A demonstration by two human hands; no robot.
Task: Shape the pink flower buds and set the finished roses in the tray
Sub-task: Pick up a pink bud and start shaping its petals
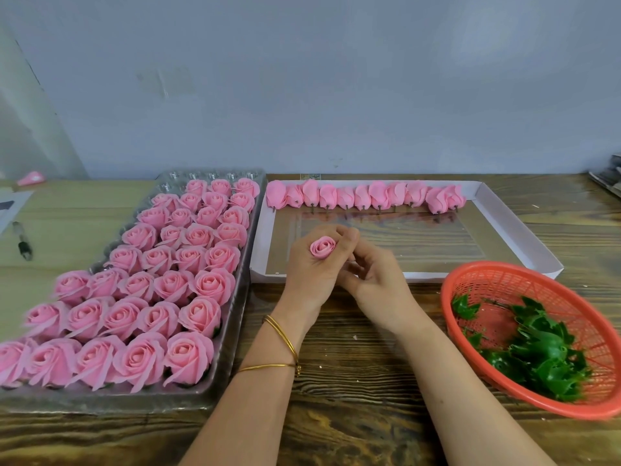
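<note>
I held one pink bud [322, 247] up in my left grip [311, 274]. My fingers were curled round it, and its open top faced up at me. The bud was over the near left part of a white box [261, 243], up off the table [353, 398].

My right grip [379, 280] was just beside the left one, touching it. Its fingers were bent in toward the bottom of the bud. I could not tell if they pinched the bud or held nothing.

More buds [366, 196] lay in one row along the far side of the box. They lay side by side, with their short stems pointing toward me.

To the left of the box was a clear tray [205, 175]. Pink roses [141, 290] sat in it in rows, open and round, close together. They filled most of it. A few cups at the far end had no rose in them.

To my right, near the box, a red basket [504, 267] sat on the table. Green leaves [544, 351] lay in a heap inside it.

I had thin gold bangles [282, 334] on my left wrist. Both my arms reached out over the brown wood table. Behind the table was a plain grey wall.
</note>
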